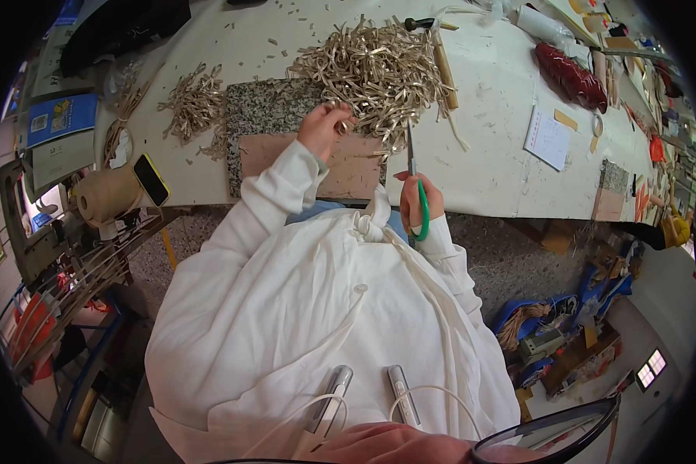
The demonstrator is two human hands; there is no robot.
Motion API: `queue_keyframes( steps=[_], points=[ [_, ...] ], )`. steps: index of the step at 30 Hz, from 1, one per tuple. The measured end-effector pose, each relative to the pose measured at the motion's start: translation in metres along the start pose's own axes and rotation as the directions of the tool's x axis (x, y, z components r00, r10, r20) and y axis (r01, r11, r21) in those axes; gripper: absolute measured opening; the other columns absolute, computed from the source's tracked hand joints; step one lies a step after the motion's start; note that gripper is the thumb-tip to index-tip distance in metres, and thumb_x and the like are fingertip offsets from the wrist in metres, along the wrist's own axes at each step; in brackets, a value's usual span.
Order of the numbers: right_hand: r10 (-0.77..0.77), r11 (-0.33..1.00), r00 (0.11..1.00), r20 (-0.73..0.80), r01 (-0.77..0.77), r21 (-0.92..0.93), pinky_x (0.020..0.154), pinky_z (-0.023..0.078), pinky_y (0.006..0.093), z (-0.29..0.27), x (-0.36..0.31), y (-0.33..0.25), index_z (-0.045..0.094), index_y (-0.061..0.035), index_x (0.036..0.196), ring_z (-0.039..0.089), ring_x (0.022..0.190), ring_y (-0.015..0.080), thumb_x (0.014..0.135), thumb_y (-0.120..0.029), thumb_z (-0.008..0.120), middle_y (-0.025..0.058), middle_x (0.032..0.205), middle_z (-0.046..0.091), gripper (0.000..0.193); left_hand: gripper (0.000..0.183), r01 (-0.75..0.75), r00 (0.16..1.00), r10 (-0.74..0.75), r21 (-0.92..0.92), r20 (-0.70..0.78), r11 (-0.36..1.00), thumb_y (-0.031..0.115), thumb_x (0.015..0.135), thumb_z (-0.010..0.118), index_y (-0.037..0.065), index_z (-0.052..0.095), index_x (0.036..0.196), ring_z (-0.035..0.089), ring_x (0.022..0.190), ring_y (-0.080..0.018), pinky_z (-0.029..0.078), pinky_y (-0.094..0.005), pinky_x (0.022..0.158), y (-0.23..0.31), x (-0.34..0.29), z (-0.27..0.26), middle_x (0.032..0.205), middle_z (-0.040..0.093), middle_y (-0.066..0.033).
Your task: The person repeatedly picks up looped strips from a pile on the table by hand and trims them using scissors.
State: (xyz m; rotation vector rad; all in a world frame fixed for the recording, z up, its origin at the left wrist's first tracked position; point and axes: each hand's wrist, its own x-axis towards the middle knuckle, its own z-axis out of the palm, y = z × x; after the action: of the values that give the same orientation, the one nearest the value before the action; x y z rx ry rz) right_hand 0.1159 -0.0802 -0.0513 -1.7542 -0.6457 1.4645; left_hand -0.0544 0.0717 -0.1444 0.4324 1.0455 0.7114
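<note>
Nearest the body, the right hand (419,199) is wrapped around a pair of scissors (416,185), its fingers closed through the green loop handle, which curves down below the knuckles; the thin metal blades run straight up from the fingers and end at the near edge of a big heap of pale tan cut strips (379,73). Whether the blades stand apart or together cannot be told at this size. Just beyond and to the left of those fingers, the left hand (322,128) reaches out on a white sleeve, its fingertips pinched narrow on a few of the strips at the lower left edge of the heap, right where the pile meets a speckled grey stone slab (271,108). A brownish cardboard sheet (348,166) lies under and between the two hands, on the white worktable (495,155). Left of the left hand's fingers, well apart, sits a smaller pile of strips (195,100), and further left a roll of tan twine (104,193) with a yellow-edged phone (152,179) leaning on it. Past the heap, beyond the fingertips, lies a green-handled tool (421,25); far right are a white notepad (547,138) and a glossy red object (571,76)
</note>
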Motion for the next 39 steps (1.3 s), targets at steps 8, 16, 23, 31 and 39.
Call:
queue_keyframes(
  steps=[8, 16, 23, 31, 39],
  points=[
    [0.083, 0.995, 0.996, -0.041, -0.085, -0.043, 0.036, 0.03, 0.0234, -0.002, -0.006, 0.003, 0.058, -0.0015, 0.103, 0.039, 0.039, 0.0057, 0.091, -0.046, 0.049, -0.0023, 0.052, 0.045, 0.047, 0.018, -0.408, 0.891, 0.25, 0.91, 0.379, 0.075, 0.004, 0.08, 0.056, 0.006, 0.061, 0.097, 0.057, 0.081, -0.0252, 0.046, -0.033, 0.073, -0.01, 0.085, 0.019, 0.088, 0.054, -0.0112],
    [0.151, 0.984, 0.988, -0.015, -0.151, -0.096, 0.042, 0.037, 0.0247, 0.0, 0.0, 0.015, 0.06, -0.0027, 0.101, 0.046, 0.047, 0.0075, 0.087, -0.044, 0.055, -0.0001, 0.057, 0.052, 0.044, 0.02, -0.329, 0.915, 0.204, 0.937, 0.348, -0.121, 0.015, 0.079, 0.061, 0.012, 0.057, 0.099, 0.058, 0.091, -0.0277, 0.047, -0.0373, 0.077, 0.013, 0.06, 0.016, 0.097, 0.057, -0.0077],
    [0.152, 0.984, 0.982, 0.11, -0.139, -0.115, 0.042, 0.038, 0.0247, 0.006, 0.012, 0.007, 0.059, -0.0029, 0.103, 0.047, 0.047, 0.0083, 0.087, -0.045, 0.054, 0.0013, 0.06, 0.054, 0.045, 0.017, -0.251, 0.89, 0.388, 0.968, 0.238, -0.017, 0.022, 0.076, 0.067, 0.016, 0.062, 0.092, 0.063, 0.08, -0.0266, 0.05, -0.0367, 0.066, 0.026, 0.027, -0.002, 0.094, 0.066, -0.0046],
    [0.059, 0.962, 0.948, 0.312, 0.03, -0.273, 0.046, 0.037, 0.0227, 0.006, 0.019, -0.005, 0.056, -0.0027, 0.114, 0.046, 0.048, 0.0077, 0.091, -0.056, 0.038, 0.0005, 0.067, 0.054, 0.061, 0.035, -0.593, 0.677, 0.605, 0.798, 0.42, 0.11, -0.001, 0.078, 0.058, 0.02, 0.067, 0.104, 0.065, 0.088, -0.0205, 0.054, -0.0295, 0.074, 0.031, 0.008, -0.009, 0.113, 0.062, -0.0026],
    [-0.088, 0.996, 0.895, 0.438, 0.084, 0.028, 0.044, 0.034, 0.0219, -0.003, 0.008, -0.027, 0.052, -0.0052, 0.119, 0.042, 0.044, 0.0073, 0.089, -0.062, 0.034, -0.002, 0.059, 0.044, 0.067, 0.047, -0.788, 0.555, 0.663, 0.573, 0.503, 0.224, -0.016, 0.071, 0.056, 0.014, 0.067, 0.106, 0.064, 0.093, -0.0166, 0.054, -0.0261, 0.072, 0.055, -0.037, 0.016, 0.115, 0.06, -0.0073]
  ],
)
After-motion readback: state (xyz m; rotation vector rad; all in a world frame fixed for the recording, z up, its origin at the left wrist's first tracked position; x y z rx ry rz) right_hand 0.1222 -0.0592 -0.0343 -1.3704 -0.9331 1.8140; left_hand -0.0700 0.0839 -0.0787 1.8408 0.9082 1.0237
